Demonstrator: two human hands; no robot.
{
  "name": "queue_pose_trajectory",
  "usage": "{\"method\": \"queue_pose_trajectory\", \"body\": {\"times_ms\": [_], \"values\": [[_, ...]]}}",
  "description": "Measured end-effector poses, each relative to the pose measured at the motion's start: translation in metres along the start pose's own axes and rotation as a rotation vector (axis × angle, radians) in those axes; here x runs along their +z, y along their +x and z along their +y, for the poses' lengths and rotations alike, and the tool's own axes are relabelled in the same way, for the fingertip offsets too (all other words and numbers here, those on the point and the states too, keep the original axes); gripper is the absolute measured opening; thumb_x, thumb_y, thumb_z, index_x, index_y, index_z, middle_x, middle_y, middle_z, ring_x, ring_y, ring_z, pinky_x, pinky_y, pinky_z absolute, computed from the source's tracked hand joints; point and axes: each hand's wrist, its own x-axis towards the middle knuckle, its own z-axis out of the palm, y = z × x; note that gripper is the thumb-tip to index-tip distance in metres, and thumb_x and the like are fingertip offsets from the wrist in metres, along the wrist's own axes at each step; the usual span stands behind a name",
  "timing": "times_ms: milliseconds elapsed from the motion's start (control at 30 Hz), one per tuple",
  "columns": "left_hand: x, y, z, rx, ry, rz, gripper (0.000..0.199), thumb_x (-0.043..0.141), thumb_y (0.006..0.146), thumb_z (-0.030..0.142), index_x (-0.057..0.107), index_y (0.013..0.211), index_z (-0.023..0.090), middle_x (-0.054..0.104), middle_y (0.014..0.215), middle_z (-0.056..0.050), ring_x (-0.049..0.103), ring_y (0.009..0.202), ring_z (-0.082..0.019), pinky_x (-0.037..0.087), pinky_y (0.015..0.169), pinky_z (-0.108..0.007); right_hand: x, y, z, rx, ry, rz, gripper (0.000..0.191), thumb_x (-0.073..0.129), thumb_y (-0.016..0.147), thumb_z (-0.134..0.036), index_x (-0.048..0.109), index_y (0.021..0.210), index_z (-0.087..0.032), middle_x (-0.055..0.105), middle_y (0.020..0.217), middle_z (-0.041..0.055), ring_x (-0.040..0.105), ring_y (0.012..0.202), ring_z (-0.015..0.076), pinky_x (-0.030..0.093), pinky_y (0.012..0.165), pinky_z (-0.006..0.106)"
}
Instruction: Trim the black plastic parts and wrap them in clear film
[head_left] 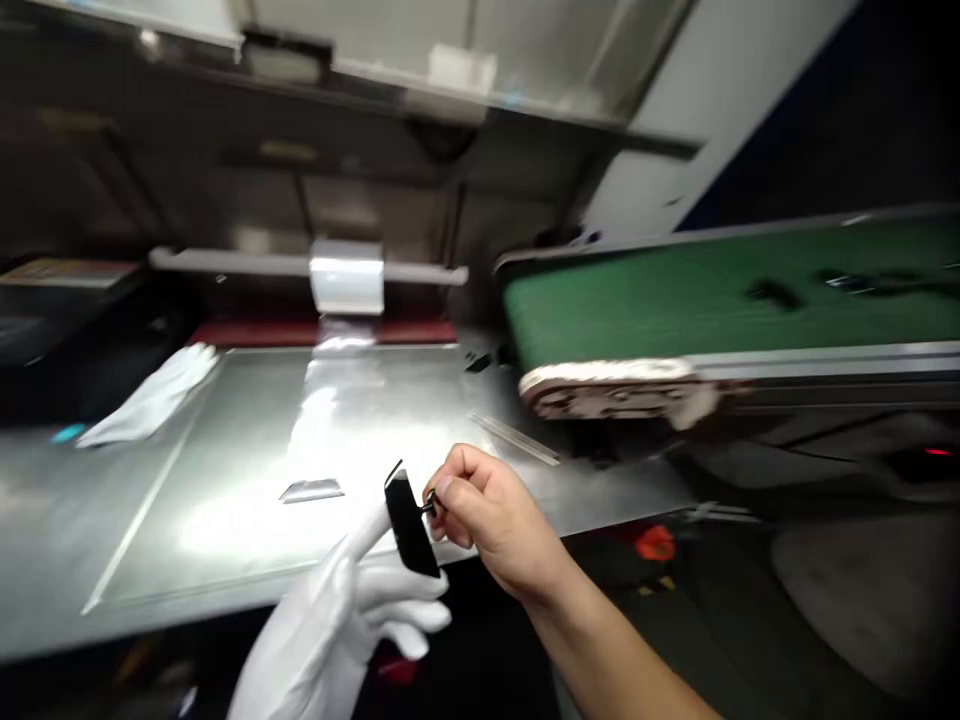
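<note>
In front of me I hold a small, glossy black rectangular part [411,525] with a short stem on its right side. My left hand [345,605], in a white glove, grips the part by its edges between thumb and fingers. The bare fingers of my right hand [480,505] are pinched around the end of the stem, hiding its tip. Left of the part, a small silvery, slanted piece [311,490] lies on the metal worktable [240,430]. A strip of clear film [319,400] runs over the tabletop from a roll [347,278] at the back.
A white glove [154,395] lies at the table's left beside a black box [90,310]. Thin strips [517,438] rest right of centre. On the right stands a green conveyor belt [637,300] carrying dark parts [776,293]. A shelf [360,85] hangs above.
</note>
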Motion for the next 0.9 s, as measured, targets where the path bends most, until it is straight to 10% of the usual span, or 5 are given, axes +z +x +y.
{"method": "queue_pose_trajectory", "body": {"times_ms": [133, 333, 900], "values": [[-0.023, -0.008, -0.021, 0.026, -0.118, -0.07, 0.045, 0.045, 0.107, 0.045, 0.068, 0.134, 0.018, 0.08, 0.101, -0.017, 0.078, 0.081, -0.027, 0.058, 0.065, -0.029, 0.052, -0.013, 0.04, 0.118, 0.176, -0.005, 0.014, 0.061, 0.094, -0.029, 0.057, 0.083, -0.022, 0.066, 0.074, -0.0024, 0.061, 0.068, 0.0129, 0.05, 0.067, 0.026], [-0.048, -0.022, -0.042, 0.02, -0.254, -0.107, 0.04, 0.048, 0.108, 0.038, 0.064, 0.138, 0.018, 0.081, 0.099, -0.013, 0.079, 0.079, -0.022, 0.06, 0.062, -0.023, 0.073, -0.024, 0.055, 0.166, 0.165, 0.0, 0.016, 0.068, 0.089, -0.034, 0.061, 0.081, -0.023, 0.067, 0.072, -0.0004, 0.062, 0.068, 0.0167, 0.052, 0.062, 0.029], [-0.045, -0.024, -0.055, 0.011, -0.299, -0.168, 0.04, 0.043, 0.109, 0.035, 0.061, 0.143, 0.023, 0.079, 0.091, -0.009, 0.078, 0.075, -0.019, 0.056, 0.063, -0.022, 0.051, -0.038, 0.059, 0.249, 0.286, -0.181, 0.007, 0.066, 0.096, -0.029, 0.067, 0.096, -0.022, 0.07, 0.08, 0.0004, 0.063, 0.066, 0.0119, 0.053, 0.062, 0.023]]}}
